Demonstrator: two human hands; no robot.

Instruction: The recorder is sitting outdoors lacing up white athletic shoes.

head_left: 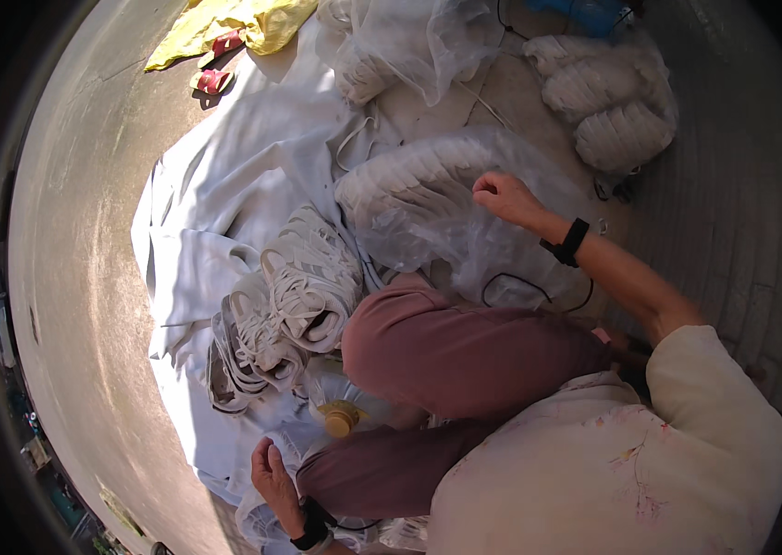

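Floor [86,231]: bare grey concrete, smooth, sunlit.
White cloth [224,185]: wide sheet spread over the floor, soft, rumpled into folds.
Clear bag [428,199]: thin glossy film, creased and slack, packed with a curved row of flat white ribbed pieces; lying in front of the bent knee, partly on the white cloth.
Far bags [613,102]: same white stacks in film, well apart at the wall.
Loose bundles [303,287]: white looped strips, stacked, springy-looking, left of the knee.
Right hand [504,197]: on top of the clear bag, fingers bent into the film; grip clenched or just resting, cannot tell.
Left hand [272,472]: low beside the thigh, fingers curled at crumpled white material; grip cannot tell.
Step in hand: judged as working at the top of the clear bag.
Next move calls for: a firm gather of slippery film, weight supported from beneath.
Bottle [340,419]: small, yellow cap, between knee and loose bundles.
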